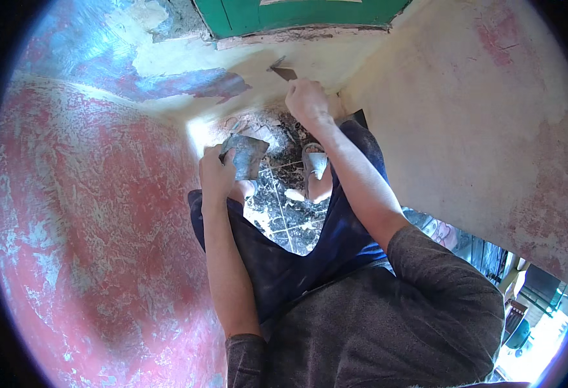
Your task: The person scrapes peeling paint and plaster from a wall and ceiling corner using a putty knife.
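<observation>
My left hand grips the edge of a flat, roughly square grey plate, smeared on its upper face, above the floor and near the left wall. Farther forward, my right hand is closed around the handle of a putty knife, most of which my fingers hide. Its blade points up and left at the cream-coated lower wall; I cannot tell whether the tip touches. Left of the blade, a bare reddish-blue patch breaks the cream coat.
A scraped red wall rises close on my left, a smoother pale wall on my right. Green-painted wood sits above the cream wall. Debris lies in the corner of the dark tiled floor, before my sandalled foot.
</observation>
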Motion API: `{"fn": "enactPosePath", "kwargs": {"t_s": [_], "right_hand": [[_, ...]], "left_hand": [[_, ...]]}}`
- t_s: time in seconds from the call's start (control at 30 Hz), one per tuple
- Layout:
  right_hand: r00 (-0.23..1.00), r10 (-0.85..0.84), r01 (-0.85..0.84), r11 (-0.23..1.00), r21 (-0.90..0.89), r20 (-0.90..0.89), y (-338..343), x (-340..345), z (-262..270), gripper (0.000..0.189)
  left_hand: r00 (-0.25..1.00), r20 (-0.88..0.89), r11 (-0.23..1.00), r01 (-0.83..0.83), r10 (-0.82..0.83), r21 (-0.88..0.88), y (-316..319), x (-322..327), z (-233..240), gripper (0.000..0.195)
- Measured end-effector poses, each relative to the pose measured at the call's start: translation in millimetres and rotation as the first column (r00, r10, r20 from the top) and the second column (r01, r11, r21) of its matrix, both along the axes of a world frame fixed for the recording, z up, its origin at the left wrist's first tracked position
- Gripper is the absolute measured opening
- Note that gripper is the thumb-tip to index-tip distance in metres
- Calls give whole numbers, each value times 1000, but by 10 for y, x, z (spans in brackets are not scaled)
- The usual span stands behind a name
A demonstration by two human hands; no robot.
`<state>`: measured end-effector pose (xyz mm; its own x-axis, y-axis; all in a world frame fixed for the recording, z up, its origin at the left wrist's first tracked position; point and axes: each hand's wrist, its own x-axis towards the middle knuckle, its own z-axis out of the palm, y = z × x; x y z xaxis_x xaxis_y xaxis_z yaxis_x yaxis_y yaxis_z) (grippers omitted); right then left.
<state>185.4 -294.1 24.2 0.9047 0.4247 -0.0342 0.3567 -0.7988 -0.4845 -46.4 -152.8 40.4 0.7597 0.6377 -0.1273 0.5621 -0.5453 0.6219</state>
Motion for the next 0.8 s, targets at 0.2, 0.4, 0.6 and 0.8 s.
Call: {"fn": "enactPosePath", "kwargs": {"t_s": [0.2,0.4,0.6,0.8], "right_hand": [[1000,-13,14,999,34,-15,50,268,96,28],[999,-7,5,999,-40,-36,58,101,-124,30],[999,-21,20,999,-28,-26,57,289,-19,30],[999,-42,41,998,-53,-8,7,99,-144,26]], "left_hand": [[998,64,997,1,4,-81,57,82,55,22],[998,66,1000,12,-13,4,-42,58,-19,23],[997,68,998,-18,22,-64,15,49,7,22],[1000,28,1000,-7,7,-2,-4,55,27,22]]}}
